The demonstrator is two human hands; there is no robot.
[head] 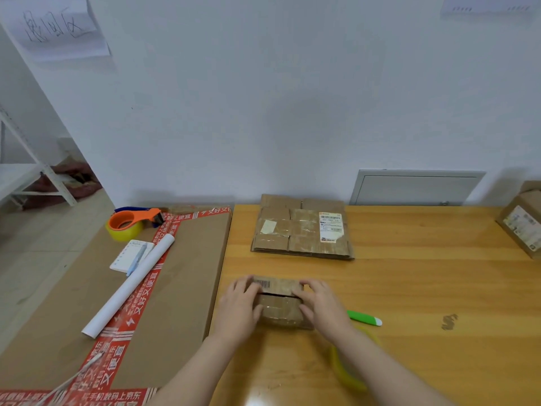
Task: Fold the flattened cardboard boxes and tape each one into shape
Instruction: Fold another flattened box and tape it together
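Nearest the front edge of the desk (415, 291), a blurred yellow-green object (347, 373) lies partly under the right forearm; what it is cannot be told. Just beyond, in the near middle of the desk, sits the small cardboard box (281, 310), its top flaps nearly meeting, with a dark slit between them. The left hand (240, 307) grips its left end and the right hand (322, 306) its right end, fingers curled over the top flaps and thumbs against the near side. Just right of the right hand lies a green-and-white tool (364, 317). By the far edge lies a stack of flattened boxes (301, 230), a white label on top. At the far right corner stands a taped box (522, 221). A large carton (187, 273) with red printed tape adjoins the desk's left edge, carrying a white paper roll (128, 285), a notepad (123, 260) with a pen (136, 258), and an orange tape dispenser (131, 222).
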